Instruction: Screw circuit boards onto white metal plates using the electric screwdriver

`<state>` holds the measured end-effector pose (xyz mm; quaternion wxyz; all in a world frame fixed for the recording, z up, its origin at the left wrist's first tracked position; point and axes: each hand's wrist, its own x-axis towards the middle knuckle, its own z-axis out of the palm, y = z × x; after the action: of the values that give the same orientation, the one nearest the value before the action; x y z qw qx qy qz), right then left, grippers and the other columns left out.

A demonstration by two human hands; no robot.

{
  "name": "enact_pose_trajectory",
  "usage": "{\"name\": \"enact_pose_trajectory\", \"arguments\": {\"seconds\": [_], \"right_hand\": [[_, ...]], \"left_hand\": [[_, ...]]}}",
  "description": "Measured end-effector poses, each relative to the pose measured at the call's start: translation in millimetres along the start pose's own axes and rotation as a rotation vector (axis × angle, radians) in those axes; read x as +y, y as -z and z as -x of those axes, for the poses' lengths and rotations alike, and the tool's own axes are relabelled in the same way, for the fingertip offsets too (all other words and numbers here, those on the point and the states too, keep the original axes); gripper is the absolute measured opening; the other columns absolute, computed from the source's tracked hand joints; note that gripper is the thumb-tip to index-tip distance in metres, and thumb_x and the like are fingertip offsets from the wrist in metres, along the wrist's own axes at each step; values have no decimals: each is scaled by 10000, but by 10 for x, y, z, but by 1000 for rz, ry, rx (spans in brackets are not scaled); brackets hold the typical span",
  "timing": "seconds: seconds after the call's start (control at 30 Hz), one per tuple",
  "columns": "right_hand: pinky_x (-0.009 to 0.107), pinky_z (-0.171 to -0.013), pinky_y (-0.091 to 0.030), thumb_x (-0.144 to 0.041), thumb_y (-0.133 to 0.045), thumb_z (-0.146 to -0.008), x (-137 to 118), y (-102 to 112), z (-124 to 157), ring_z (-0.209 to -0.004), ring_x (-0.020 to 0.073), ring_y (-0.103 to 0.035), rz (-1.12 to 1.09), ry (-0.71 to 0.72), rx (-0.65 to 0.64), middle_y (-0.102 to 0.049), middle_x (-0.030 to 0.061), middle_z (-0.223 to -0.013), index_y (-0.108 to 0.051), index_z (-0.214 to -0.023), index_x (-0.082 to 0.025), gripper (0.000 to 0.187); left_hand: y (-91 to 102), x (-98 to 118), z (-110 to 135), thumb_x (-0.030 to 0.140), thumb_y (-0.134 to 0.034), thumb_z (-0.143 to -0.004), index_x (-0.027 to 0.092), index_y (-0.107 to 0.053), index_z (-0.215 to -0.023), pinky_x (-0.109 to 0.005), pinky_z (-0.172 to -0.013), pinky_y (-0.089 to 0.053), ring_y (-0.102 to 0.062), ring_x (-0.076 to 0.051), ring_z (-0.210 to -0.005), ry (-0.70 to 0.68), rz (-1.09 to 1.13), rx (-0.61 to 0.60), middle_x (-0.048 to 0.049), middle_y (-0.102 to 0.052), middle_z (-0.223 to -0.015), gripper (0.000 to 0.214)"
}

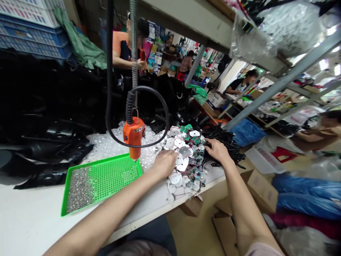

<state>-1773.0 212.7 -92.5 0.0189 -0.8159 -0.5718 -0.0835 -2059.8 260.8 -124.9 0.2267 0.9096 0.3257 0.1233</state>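
Note:
My left hand point(164, 163) rests palm down on a heap of round white plates and small green circuit boards with red wires point(186, 156) on the white table point(32, 217); its fingers curl onto the plates, and what they grip is hidden. My right hand point(217, 149) reaches into the right side of the same heap, fingers bent among the boards beside a bundle of black cables point(226, 140). An orange electric screwdriver point(134, 137) hangs on a black cord just left of my left hand.
A green tray point(117, 174) holding several small screws stands at the left front. Clear plastic parts point(112, 145) lie behind it, with black moulded parts point(48, 117) farther left. Cardboard boxes point(261, 192) sit on the floor at right. Other people work at benches behind.

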Motion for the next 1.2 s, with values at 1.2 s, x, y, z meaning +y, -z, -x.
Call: {"name": "enact_pose_trajectory", "arguments": {"seconds": [1.2], "right_hand": [[282,-649,-528,-421,-602,-799,-4,567,-325,-603,152,-629,-1053,-79,467,-644,-8,-663,-587,-820,-193,230]], "left_hand": [[349,242,-1071,230,-507,-912,118,-612,-1041,-198,-598,-495,-624,-92,-629,148,1045,220,-28,-684,-811,200]]}}
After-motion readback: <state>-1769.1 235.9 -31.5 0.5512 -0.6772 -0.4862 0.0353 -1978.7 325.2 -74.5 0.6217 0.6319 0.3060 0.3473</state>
